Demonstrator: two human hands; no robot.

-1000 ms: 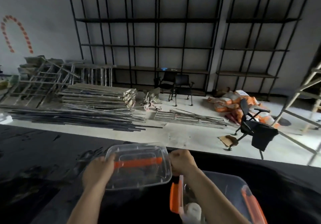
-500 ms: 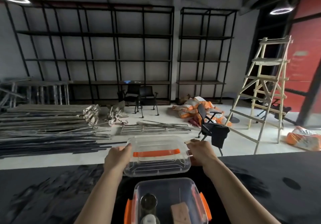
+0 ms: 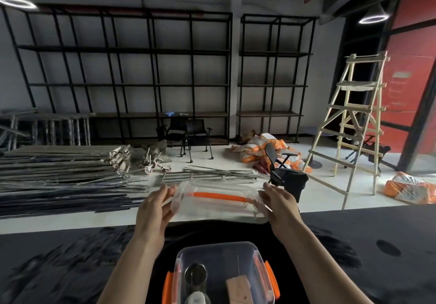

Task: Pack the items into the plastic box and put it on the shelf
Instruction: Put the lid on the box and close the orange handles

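A clear plastic lid (image 3: 219, 206) with an orange handle is held up between my two hands, above the dark table. My left hand (image 3: 154, 206) grips its left end and my right hand (image 3: 277, 203) grips its right end. Below, at the bottom centre, stands the open clear plastic box (image 3: 224, 252) with orange side latches. Inside it lie a dark round container (image 3: 195, 274), a brown block (image 3: 239, 290) and a white-capped item (image 3: 197, 297). Tall black metal shelves (image 3: 132, 79) line the far wall.
The dark table (image 3: 70, 256) spreads across the foreground. Beyond its edge the floor holds stacked metal bars (image 3: 61, 169), black chairs (image 3: 283, 171), orange sacks (image 3: 257, 150) and a wooden ladder (image 3: 354, 127) at the right.
The view swung right and up, bringing the open box to bottom centre. My hands raised the lid farther from the box, still gripping both its ends.
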